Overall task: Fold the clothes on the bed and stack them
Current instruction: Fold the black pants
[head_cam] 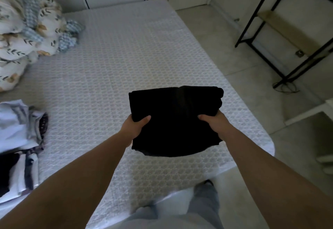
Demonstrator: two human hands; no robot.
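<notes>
A folded black garment [175, 120] is held up a little above the bed [111, 70], near its right front corner. My left hand [136, 127] grips its left edge with the thumb on top. On the right edge, my right hand [215, 122] grips it the same way. The fingers of both hands are hidden under the cloth. A pile of clothes [19, 138], pale blue, white and dark pieces, lies at the bed's left front edge.
A crumpled floral duvet [30, 30] sits at the bed's far left. A black metal shelf [288, 30] stands on the tiled floor to the right, with a white piece of furniture [322, 113] nearer me. My legs stand at the bed's front edge.
</notes>
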